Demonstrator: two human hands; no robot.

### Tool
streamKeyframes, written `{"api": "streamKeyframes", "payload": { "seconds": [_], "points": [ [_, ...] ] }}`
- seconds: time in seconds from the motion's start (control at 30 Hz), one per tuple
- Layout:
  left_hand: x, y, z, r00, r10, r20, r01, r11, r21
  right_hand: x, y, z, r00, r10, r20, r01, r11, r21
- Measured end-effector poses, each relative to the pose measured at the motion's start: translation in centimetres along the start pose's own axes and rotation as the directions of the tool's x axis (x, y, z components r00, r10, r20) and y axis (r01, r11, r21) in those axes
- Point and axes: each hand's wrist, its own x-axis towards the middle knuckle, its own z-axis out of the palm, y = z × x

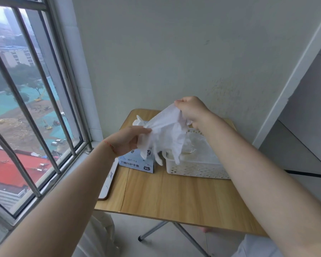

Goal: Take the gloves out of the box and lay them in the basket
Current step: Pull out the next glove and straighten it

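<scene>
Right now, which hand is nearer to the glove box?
Left. The left hand grips the white glove just above the glove box. The right hand pinches the glove's upper end, higher and off toward the basket.

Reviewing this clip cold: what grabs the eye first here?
A bunch of white gloves held up mid-frame, pinched by the right hand at the top and the left hand lower down. Below them on the wooden table sit the blue glove box and, to its right, a white perforated basket with gloves already inside.
</scene>
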Motion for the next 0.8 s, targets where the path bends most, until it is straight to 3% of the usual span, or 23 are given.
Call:
{"api": "streamKeyframes", "payload": {
  "seconds": [0.07, 0.13, 0.23, 0.33, 0.43, 0.5, 0.57, 0.6, 0.67, 0.73, 0.8],
  "points": [
    [0.8, 0.4, 0.3, 1.0, -0.006, -0.029, 0.003, 0.993, -0.117, 0.5, 0.8, -0.3, 0.99, 0.132, 0.048, -0.139, 0.973, 0.186],
    [1.5, 1.2, 1.1, 0.997, -0.013, -0.08, 0.003, 0.993, -0.121, 0.7, 1.6, -0.9, 0.971, 0.22, 0.093, -0.239, 0.906, 0.35],
    [3.6, 2.5, 2.6, 0.991, -0.001, -0.132, 0.007, 0.999, 0.047, 0.7, 3.6, -3.0, 0.95, 0.298, 0.089, -0.305, 0.839, 0.45],
    [7.0, 4.1, 5.3, 0.994, 0.001, -0.113, 0.04, 0.931, 0.362, 0.6, 7.1, -6.2, 0.934, 0.357, 0.031, -0.329, 0.82, 0.469],
    [10.7, 4.5, 8.4, 0.981, 0.093, -0.172, 0.075, 0.637, 0.767, 0.3, 10.9, -8.4, 0.91, 0.406, -0.086, -0.357, 0.872, 0.336],
    [12.9, 3.9, 10.5, 0.956, 0.223, -0.189, 0.074, 0.441, 0.894, 0.0, 13.1, -9.6, 0.913, 0.369, -0.172, -0.338, 0.923, 0.185],
    [13.5, 2.9, 12.5, 0.912, 0.391, -0.127, 0.035, 0.236, 0.971, 0.1, 14.6, -10.3, 0.939, 0.237, -0.249, -0.265, 0.96, -0.087],
    [13.4, 2.2, 13.3, 0.878, 0.472, -0.08, -0.017, 0.199, 0.98, 0.2, 14.9, -10.3, 0.951, 0.142, -0.275, -0.208, 0.952, -0.226],
    [12.5, 1.1, 15.1, 0.841, 0.538, 0.053, -0.2, 0.219, 0.955, 0.5, 15.6, -10.1, 0.951, 0.0, -0.309, -0.131, 0.906, -0.402],
    [11.7, -0.1, 16.2, 0.888, 0.417, 0.193, -0.305, 0.221, 0.927, 0.8, 15.8, -9.7, 0.951, -0.058, -0.304, -0.113, 0.849, -0.516],
    [11.4, -1.2, 16.3, 0.945, 0.229, 0.233, -0.259, 0.09, 0.962, 0.8, 16.0, -9.3, 0.961, -0.065, -0.27, -0.134, 0.744, -0.654]
  ]
}}
